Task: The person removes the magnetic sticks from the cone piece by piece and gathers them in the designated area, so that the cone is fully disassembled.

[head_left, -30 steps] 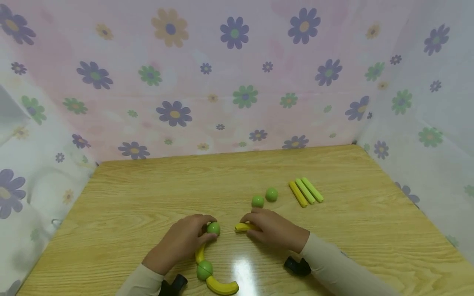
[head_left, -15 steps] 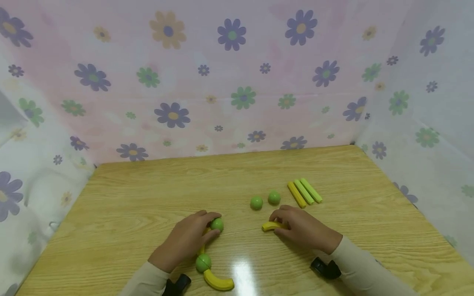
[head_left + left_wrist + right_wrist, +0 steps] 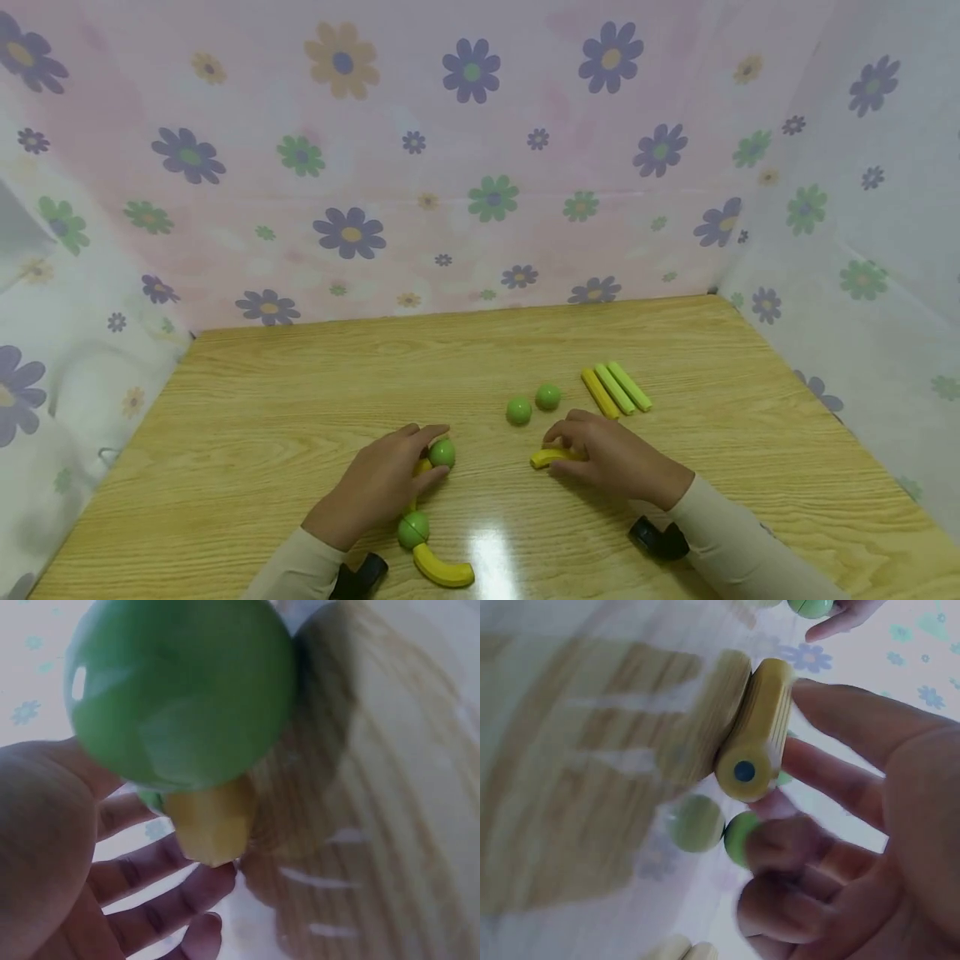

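My left hand (image 3: 378, 479) pinches a green ball (image 3: 442, 453) between thumb and index finger. This ball tops a joined chain on the table: a yellow curved rod (image 3: 423, 465), partly hidden by the hand, then a second green ball (image 3: 413, 529), then another yellow curved rod (image 3: 444, 570). The left wrist view has that second ball (image 3: 180, 690) large and near. To the right, my right hand (image 3: 618, 458) pinches a loose yellow curved rod (image 3: 550, 457). A dark round spot marks its end in the right wrist view.
Two loose green balls (image 3: 518, 410) lie beyond my right hand. Farther right are three straight rods (image 3: 617, 388), one yellow and two yellow-green, side by side. The wooden table (image 3: 315, 367) meets flowered cloth walls at the back and sides.
My right hand has moved right with the yellow curved rod, away from the chain, then stayed there. My left hand and its ball have shifted slightly right and away from me.
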Action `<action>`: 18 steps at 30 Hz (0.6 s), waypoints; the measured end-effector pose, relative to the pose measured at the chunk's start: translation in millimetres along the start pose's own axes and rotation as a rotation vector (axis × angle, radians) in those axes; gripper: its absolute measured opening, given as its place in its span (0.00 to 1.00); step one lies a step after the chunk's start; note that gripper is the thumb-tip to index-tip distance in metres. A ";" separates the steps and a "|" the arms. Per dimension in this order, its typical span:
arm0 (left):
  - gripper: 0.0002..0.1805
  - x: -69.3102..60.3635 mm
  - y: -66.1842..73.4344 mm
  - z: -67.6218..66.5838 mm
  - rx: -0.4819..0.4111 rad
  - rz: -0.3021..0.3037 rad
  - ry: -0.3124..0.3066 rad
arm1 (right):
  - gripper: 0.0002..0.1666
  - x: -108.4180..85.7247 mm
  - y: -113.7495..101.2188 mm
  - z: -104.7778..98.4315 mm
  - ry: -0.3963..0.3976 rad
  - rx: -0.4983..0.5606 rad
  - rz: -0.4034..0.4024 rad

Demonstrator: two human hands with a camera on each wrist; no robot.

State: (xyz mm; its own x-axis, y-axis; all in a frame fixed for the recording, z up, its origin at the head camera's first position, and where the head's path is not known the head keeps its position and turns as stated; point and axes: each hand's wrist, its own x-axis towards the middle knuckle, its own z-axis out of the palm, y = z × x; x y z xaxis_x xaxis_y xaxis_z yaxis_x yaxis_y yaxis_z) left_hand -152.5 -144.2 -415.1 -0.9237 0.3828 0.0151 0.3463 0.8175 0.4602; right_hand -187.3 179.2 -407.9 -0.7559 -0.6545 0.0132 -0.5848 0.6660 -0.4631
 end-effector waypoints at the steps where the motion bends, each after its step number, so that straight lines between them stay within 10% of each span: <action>1: 0.29 -0.2 -0.3 -1.0 0.002 -0.008 -0.008 | 0.15 1.4 -1.5 0.0 0.014 0.004 -0.004; 12: 0.25 -10.4 -0.9 -19.9 0.007 -0.130 -0.166 | 0.19 41.4 -47.0 13.0 -0.025 0.091 -0.069; 18: 0.18 -12.0 -0.1 -22.2 0.011 -0.095 -0.204 | 0.23 67.8 -66.1 22.9 -0.060 0.123 -0.058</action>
State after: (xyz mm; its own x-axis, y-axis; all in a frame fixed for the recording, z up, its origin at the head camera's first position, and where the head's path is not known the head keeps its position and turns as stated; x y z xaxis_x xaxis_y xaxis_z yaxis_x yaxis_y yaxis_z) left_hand -145.1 -158.5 -395.6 -0.9003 0.3821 -0.2083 0.2623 0.8584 0.4409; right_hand -193.2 82.6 -396.6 -0.7010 -0.7132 -0.0084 -0.5837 0.5804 -0.5679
